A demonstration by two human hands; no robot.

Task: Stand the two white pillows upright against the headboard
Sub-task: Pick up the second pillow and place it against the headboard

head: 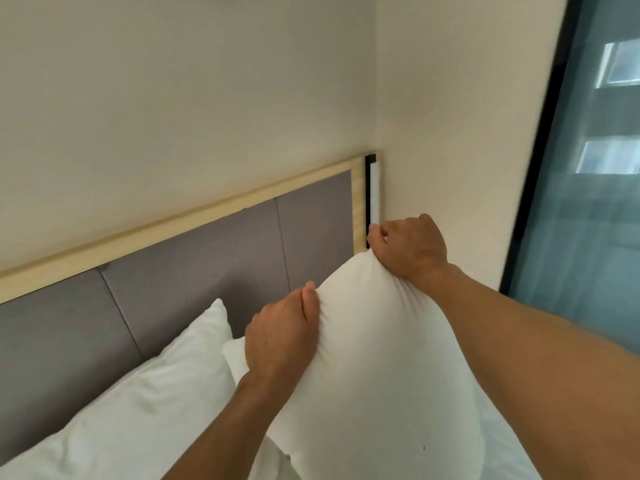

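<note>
Your left hand (282, 336) and right hand (408, 245) pinch shut on the raised pillow (374, 358) at the headboard (214, 258)'s right end; released leaning, it could slump onto the second pillow (145, 393).

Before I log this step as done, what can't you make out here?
- Base of the held pillow, head view: cut off by the bottom edge and behind the right forearm, so whether it rests on the bed is unknown.
- Left pillow: its lower end leaves the frame.
- Fingertips of the left hand and right hand: buried in fabric.
</note>
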